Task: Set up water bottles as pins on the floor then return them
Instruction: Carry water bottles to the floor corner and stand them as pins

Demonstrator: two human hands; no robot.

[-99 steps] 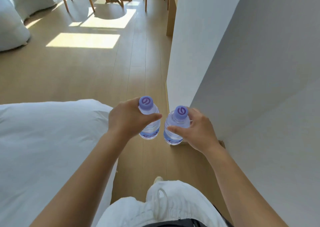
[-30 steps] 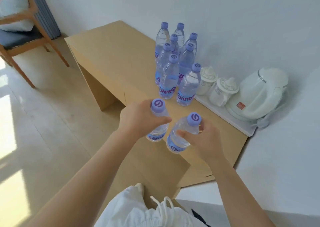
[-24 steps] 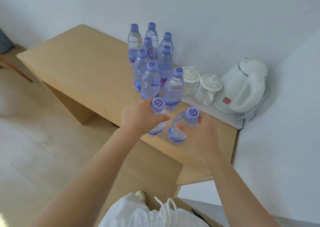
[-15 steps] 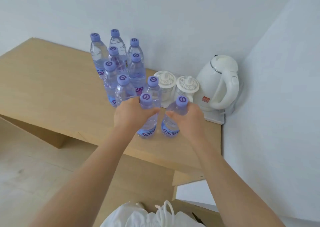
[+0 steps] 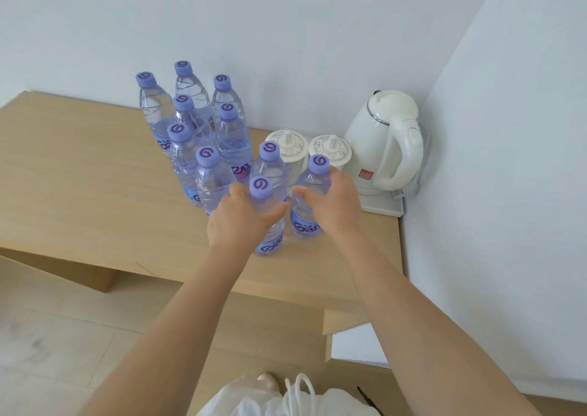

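Two clear water bottles with purple caps stand upright on the wooden desk (image 5: 79, 199). My left hand (image 5: 238, 218) is wrapped around the nearer bottle (image 5: 270, 241), just below its cap. My right hand (image 5: 330, 202) grips the other bottle (image 5: 303, 221) from its right side. Both bottle bases rest on the desk top. Behind them stands a tight cluster of several more purple-capped bottles (image 5: 190, 123), reaching back to the wall.
A white kettle (image 5: 387, 139) sits on a white tray (image 5: 381, 206) in the desk's right corner, with two lidded white cups (image 5: 287, 144) beside it. White walls close the back and right. Pale floor lies below the desk's front edge.
I carried the two bottles from the room to the desk. In the last second they came down over the desk top, and they now stand in front of the cluster.
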